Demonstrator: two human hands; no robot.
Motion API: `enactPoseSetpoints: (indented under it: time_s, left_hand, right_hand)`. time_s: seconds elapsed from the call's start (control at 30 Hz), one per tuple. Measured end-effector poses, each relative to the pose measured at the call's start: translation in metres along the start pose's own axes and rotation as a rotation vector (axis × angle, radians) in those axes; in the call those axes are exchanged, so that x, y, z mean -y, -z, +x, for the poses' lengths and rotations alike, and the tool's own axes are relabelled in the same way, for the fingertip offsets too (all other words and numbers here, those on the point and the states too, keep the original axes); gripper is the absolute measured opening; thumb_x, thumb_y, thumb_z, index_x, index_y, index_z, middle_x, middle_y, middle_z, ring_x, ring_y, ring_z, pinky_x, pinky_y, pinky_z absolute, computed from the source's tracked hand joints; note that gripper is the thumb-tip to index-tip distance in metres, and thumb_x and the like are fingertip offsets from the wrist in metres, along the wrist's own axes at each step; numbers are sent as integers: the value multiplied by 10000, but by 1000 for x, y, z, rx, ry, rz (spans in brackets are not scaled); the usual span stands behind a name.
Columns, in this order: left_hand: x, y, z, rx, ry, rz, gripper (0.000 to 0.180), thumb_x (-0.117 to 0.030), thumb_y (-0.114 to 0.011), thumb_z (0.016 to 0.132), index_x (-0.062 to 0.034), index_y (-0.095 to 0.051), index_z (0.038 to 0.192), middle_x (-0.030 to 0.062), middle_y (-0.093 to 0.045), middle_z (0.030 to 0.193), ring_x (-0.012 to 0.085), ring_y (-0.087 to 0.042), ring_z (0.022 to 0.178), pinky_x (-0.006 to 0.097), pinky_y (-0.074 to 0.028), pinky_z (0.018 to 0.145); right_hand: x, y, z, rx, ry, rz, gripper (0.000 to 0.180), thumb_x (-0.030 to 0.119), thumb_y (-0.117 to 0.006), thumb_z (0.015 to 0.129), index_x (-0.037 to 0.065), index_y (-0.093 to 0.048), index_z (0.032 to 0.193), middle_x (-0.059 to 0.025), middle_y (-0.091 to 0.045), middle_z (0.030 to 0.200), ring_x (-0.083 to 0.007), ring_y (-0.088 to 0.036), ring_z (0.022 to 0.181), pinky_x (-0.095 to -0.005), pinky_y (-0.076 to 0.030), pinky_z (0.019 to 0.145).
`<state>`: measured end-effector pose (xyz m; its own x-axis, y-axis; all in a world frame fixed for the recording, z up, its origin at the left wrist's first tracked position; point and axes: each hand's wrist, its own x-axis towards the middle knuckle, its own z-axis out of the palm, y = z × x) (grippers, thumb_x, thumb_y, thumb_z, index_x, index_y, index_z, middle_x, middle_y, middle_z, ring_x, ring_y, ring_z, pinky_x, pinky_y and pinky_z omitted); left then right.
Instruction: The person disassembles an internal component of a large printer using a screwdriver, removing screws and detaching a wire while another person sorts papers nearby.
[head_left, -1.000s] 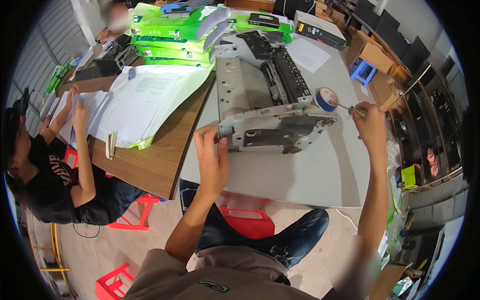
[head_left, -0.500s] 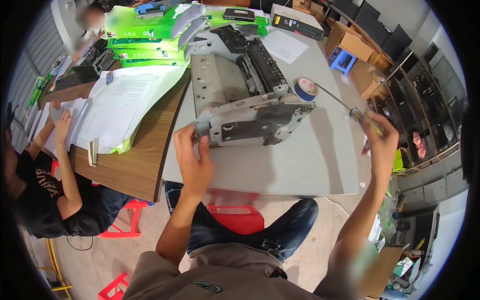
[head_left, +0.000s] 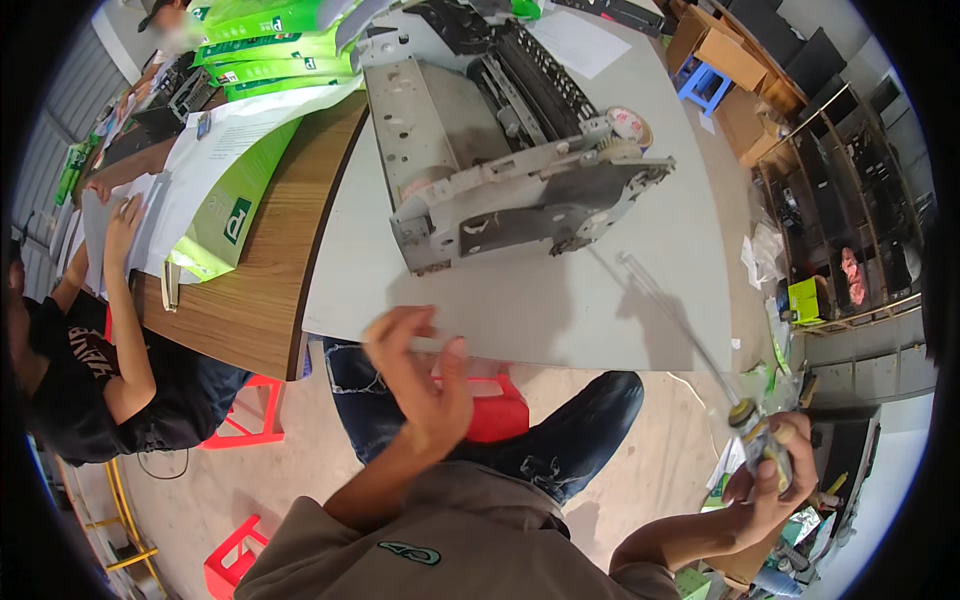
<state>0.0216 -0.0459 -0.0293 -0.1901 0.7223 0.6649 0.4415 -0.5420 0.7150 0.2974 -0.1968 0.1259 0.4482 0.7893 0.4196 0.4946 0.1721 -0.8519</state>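
1. Pale grey table, centre stage, stood alongside a brown wooden table to its left.
2. And there was the machine chassis, metal and black, on the grey table toward its left side! Its open middle showed dark bars and rollers, and a tape roll peeked out behind its right end.
3. Left hand: up over the near edge of the grey table, apart from the chassis, fingers loosely curved and spread away from the thumb.
4. Right hand, out wide and low: fingers wrapped firmly around the handle of a screwdriver, its blurred shaft slanting up and left toward the table.
5. Now the containers! Green paper packages rose in a stack at the back, while nearer lay a green wrapper with white sheets spread across it.
6. Over on the right, a cardboard box had its flaps out beside a blue stool; its contents were hidden.
7. Below that, a rack held dark parts, a pink cloth and a bright green box.
8. Far left, a co-worker's hands were busy among papers.
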Motion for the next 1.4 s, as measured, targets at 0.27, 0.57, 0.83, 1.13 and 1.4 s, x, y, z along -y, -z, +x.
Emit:
enactPoseSetpoints:
  time_s: [0.27, 0.57, 0.83, 1.13, 1.4]
  left_hand:
    - [-25, -33, 37, 445, 787, -1111, 464, -254, -587, 1018, 36, -500, 1369, 159, -619, 1202, 206, -645, 958, 341, -542, 842]
    - [-2, -32, 26, 458, 801, -958, 253, -156, -644, 981, 19, -640, 1164, 96, -665, 1055, 165, -655, 868, 307, -553, 783]
    - [-1, -26, 26, 378, 1030, -1231, 256, -227, -680, 954, -13, -638, 1087, 72, -657, 974, 166, -659, 838, 290, -560, 743]
    - [4, -27, 18, 407, 997, -1398, 314, -319, -727, 872, -98, -588, 1047, 33, -564, 982, 150, -578, 870, 204, -513, 677]
    - [2, -22, 20, 407, 896, -1293, 313, -284, -788, 828, -86, -603, 985, 46, -570, 950, 183, -600, 827, 250, -533, 638]
  right_hand:
    - [-30, -25, -18, 137, -174, 181, 419, 299, -750, 853, -70, -647, 1022, -189, -582, 961, -82, -480, 455, -193, -378, 323]
    - [-62, -40, -32, 120, -262, 328, 402, 249, -712, 861, -99, -631, 1045, -207, -563, 1012, -51, -407, 387, -173, -328, 281]
    - [-65, -42, -39, 115, -231, 437, 413, 249, -705, 884, -122, -591, 1024, -210, -532, 945, -53, -382, 360, -174, -318, 272]
    - [-64, -39, -41, 151, -204, 440, 424, 252, -704, 887, -134, -581, 1014, -221, -514, 929, -55, -378, 352, -175, -323, 274]
    - [-58, -31, -41, 180, -261, 317, 451, 329, -772, 853, -84, -645, 985, -246, -583, 925, -113, -523, 454, -196, -400, 336]
